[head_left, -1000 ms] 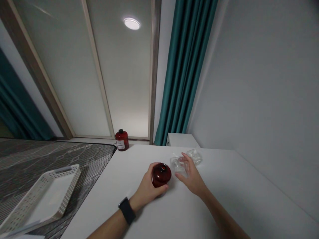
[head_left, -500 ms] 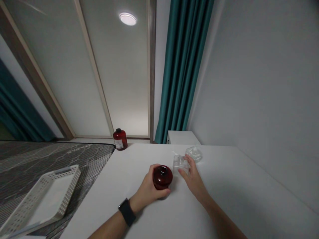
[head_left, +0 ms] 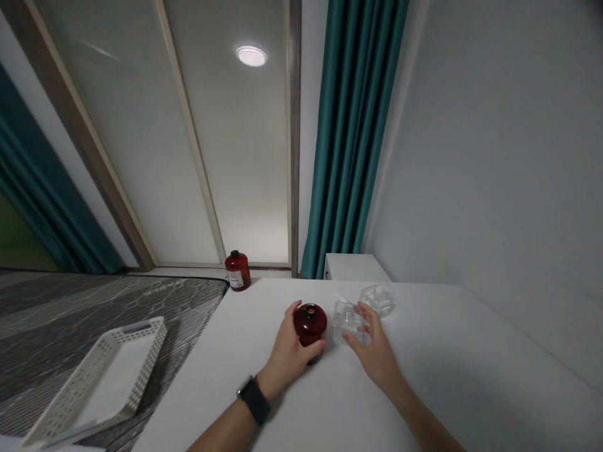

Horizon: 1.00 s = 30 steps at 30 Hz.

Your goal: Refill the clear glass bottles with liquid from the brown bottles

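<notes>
My left hand (head_left: 291, 348) is wrapped around the left side of a dark red, rounded glass bottle (head_left: 311, 323) with a small opening at its top. A black watch sits on the left wrist. Close to its right stands a clear, square-sided bottle (head_left: 345, 320). My right hand (head_left: 374, 348) closes on that clear bottle from the right, thumb in front and fingers behind. Just beyond the right fingertips lies another clear, faceted object (head_left: 378, 298), its kind hard to make out. A narrow gap separates the two held bottles.
A red bottle with black cap and white label (head_left: 238, 271) stands at the white table's (head_left: 226, 376) far left corner. Left of the table, a white perforated basket (head_left: 101, 376) lies on a grey patterned surface. Behind are a white cabinet (head_left: 355, 267) and a teal curtain (head_left: 353, 138).
The view has shifted slightly, moving the scene right and down. Relative to the table, the dark red bottle has moved a little away and left in my left hand. My right hand stays at the clear bottle.
</notes>
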Each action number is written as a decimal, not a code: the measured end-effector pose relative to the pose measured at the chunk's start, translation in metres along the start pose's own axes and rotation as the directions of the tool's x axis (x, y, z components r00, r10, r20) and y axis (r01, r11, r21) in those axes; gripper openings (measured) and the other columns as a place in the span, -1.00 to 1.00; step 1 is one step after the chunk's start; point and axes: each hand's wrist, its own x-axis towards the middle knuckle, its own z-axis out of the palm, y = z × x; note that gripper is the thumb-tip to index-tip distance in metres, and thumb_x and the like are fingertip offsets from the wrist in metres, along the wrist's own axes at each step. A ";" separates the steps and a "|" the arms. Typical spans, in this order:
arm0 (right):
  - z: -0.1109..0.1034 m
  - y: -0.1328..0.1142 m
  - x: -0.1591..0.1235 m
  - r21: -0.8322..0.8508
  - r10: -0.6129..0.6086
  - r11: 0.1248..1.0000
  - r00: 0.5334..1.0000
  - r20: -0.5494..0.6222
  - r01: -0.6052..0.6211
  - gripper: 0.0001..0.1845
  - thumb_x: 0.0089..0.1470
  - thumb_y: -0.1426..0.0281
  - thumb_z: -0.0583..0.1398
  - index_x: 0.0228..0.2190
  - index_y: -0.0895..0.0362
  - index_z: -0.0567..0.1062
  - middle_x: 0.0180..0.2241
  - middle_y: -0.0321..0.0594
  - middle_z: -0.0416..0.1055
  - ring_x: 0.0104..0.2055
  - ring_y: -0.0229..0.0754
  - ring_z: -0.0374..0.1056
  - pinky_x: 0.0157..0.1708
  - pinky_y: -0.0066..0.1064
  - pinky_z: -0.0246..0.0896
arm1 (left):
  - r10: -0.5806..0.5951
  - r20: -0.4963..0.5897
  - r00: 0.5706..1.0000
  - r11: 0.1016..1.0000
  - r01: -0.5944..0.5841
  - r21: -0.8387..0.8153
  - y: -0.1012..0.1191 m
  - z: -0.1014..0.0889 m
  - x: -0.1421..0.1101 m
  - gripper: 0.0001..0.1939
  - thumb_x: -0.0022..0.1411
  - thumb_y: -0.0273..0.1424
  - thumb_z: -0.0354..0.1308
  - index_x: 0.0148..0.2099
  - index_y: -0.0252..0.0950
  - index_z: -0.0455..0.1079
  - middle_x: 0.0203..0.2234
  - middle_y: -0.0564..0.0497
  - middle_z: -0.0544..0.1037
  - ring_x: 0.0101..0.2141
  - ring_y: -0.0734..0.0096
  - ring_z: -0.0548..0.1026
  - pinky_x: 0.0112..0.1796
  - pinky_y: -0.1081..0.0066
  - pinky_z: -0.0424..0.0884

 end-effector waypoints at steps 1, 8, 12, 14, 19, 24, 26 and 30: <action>0.000 -0.001 0.000 0.003 0.007 1.000 1.000 0.001 -0.007 -0.33 0.09 0.22 0.25 0.18 0.07 0.20 0.14 0.10 0.35 0.19 0.16 0.31 0.01 0.08 0.37 | 0.000 0.006 1.000 1.000 0.000 0.024 0.001 -0.002 0.000 -0.08 0.04 -0.41 0.36 0.34 -0.31 -0.04 0.15 -0.26 0.37 0.13 0.01 0.41 0.20 -0.02 0.25; -0.001 -0.002 0.002 0.039 0.025 0.999 1.000 -0.015 -0.024 -0.35 0.07 0.24 0.26 0.16 0.06 0.23 0.13 0.09 0.36 0.18 0.17 0.31 0.01 0.08 0.36 | 0.133 0.198 0.971 0.989 -0.143 0.038 0.014 -0.027 0.000 -0.23 0.16 -0.44 0.18 0.36 -0.34 -0.03 0.24 -0.30 0.27 0.24 -0.04 0.29 0.26 -0.05 0.14; -0.002 -0.003 0.003 0.075 0.065 0.995 0.998 -0.015 -0.064 -0.32 0.04 0.21 0.29 0.15 0.06 0.24 0.14 0.09 0.35 0.21 0.18 0.28 0.03 0.06 0.35 | 0.138 0.268 0.954 0.986 -0.159 0.058 0.014 -0.034 0.002 -0.25 0.18 -0.42 0.15 0.36 -0.37 -0.03 0.28 -0.34 0.21 0.28 -0.09 0.20 0.28 -0.11 0.09; -0.003 -0.005 0.003 0.082 0.088 0.993 0.996 -0.014 -0.087 -0.31 0.02 0.21 0.31 0.15 0.04 0.24 0.14 0.07 0.35 0.22 0.18 0.27 0.05 0.05 0.34 | 0.117 0.258 0.959 0.983 -0.149 0.106 0.014 -0.032 0.002 -0.20 0.13 -0.41 0.22 0.35 -0.37 -0.02 0.28 -0.35 0.21 0.28 -0.12 0.19 0.28 -0.12 0.06; -0.004 -0.006 0.004 0.107 0.106 0.989 0.994 -0.003 -0.105 -0.29 0.00 0.22 0.32 0.14 0.04 0.24 0.15 0.05 0.35 0.23 0.17 0.26 0.07 0.05 0.31 | 0.080 0.191 0.978 0.985 -0.107 0.133 0.021 -0.014 -0.004 -0.19 0.06 -0.41 0.32 0.31 -0.31 0.06 0.16 -0.25 0.31 0.19 -0.05 0.31 0.24 -0.04 0.18; -0.003 -0.005 0.005 0.128 0.098 0.987 0.995 -0.004 -0.097 -0.28 -0.02 0.24 0.34 0.14 0.04 0.25 0.14 0.04 0.35 0.23 0.16 0.26 0.09 0.05 0.29 | 0.097 0.171 0.981 0.988 -0.115 0.101 0.023 -0.008 -0.007 -0.18 0.08 -0.41 0.29 0.32 -0.32 0.01 0.15 -0.25 0.30 0.19 -0.04 0.31 0.23 -0.04 0.19; -0.003 -0.004 0.005 0.137 0.096 0.986 0.995 -0.005 -0.094 -0.28 -0.02 0.24 0.35 0.14 0.03 0.25 0.14 0.04 0.35 0.23 0.16 0.26 0.09 0.05 0.29 | 0.099 0.210 0.973 0.988 -0.120 0.093 0.022 -0.012 -0.006 -0.21 0.10 -0.40 0.27 0.32 -0.31 0.02 0.20 -0.27 0.29 0.21 -0.07 0.29 0.25 -0.08 0.15; -0.001 -0.001 0.006 0.145 0.096 0.985 0.995 -0.002 -0.095 -0.27 -0.03 0.24 0.36 0.13 0.04 0.25 0.13 0.04 0.35 0.23 0.15 0.26 0.11 0.06 0.28 | 0.092 0.224 0.970 0.988 -0.117 0.099 0.024 -0.015 -0.005 -0.30 0.11 -0.38 0.29 0.25 -0.30 0.10 0.16 -0.26 0.35 0.17 -0.06 0.34 0.22 -0.06 0.20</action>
